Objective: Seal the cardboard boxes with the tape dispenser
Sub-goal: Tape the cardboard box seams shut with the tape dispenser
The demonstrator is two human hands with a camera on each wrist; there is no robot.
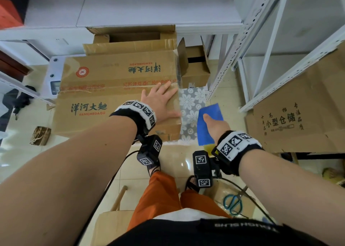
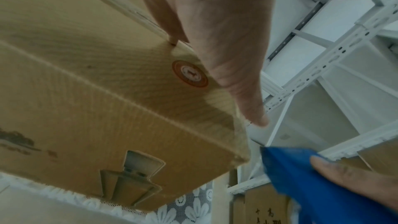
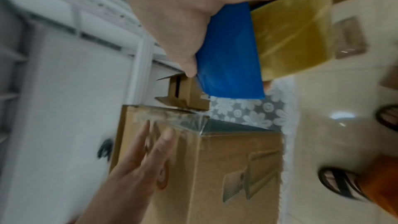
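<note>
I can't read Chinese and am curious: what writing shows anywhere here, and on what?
"洋河大麯" and "VANGHEDAQU": big cardboard box, printed on both top flaps.
Red line along its seam: too blurred.
"小型仓储": flat cardboard sheet against the shelving; the smaller columns are unclear.
Waistband lettering: upside down, unreadable.

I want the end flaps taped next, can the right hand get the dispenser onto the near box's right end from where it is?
Probably yes: the right hand holds the tape dispenser just off that box end, nothing between.
</note>
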